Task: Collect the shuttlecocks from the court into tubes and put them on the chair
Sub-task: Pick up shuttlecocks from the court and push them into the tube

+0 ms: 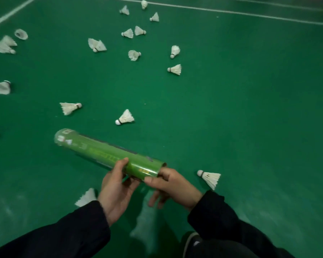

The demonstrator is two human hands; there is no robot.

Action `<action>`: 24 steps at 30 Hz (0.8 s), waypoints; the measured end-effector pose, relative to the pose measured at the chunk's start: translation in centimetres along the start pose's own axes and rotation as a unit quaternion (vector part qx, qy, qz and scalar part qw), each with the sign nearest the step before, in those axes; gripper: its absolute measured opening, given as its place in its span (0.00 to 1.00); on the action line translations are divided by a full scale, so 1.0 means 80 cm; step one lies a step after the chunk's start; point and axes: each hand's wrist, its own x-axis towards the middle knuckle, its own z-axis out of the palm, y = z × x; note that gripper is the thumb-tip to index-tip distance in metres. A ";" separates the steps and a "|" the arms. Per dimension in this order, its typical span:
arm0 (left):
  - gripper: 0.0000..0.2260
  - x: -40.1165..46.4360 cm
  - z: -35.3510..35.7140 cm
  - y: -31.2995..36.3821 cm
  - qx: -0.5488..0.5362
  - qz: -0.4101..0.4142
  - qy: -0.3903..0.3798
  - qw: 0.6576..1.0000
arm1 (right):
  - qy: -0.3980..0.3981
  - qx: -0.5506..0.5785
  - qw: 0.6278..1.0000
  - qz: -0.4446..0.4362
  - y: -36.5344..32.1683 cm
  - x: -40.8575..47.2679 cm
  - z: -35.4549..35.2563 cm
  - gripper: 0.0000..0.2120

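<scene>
Two hands grip a green tube (108, 155) above the court (250, 108). Left hand (116, 190) wraps its middle; right hand (172, 185) pinches the near end. Shuttlecocks (126, 117) lie scattered.

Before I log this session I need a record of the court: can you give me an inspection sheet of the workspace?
Surface: green court floor with white lines.
Job's things: green tube held off the floor, tilted; many shuttlecocks lie scattered, the nearest shuttlecock lying to the right of the tube's near end. No chair in view.
Clutter: nothing seen.
Grippers: left hand grips the tube from below; right hand is at its near open end, fingers partly hidden.
Cables: nothing seen.
Surroundings: dark sleeves; a shoe at the bottom edge.
</scene>
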 end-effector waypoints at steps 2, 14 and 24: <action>0.15 0.010 -0.006 0.004 -0.011 -0.002 0.010 1.000 | 0.189 0.124 0.974 -0.037 0.036 -0.006 -0.021 0.05; 0.15 0.015 0.000 -0.011 -0.008 -0.019 0.016 1.000 | 0.550 -0.006 0.834 -0.032 0.150 -0.031 -0.123 0.02; 0.17 -0.003 -0.013 0.011 -0.017 0.024 0.035 0.999 | 0.118 -0.339 0.918 -0.166 0.040 -0.004 0.015 0.15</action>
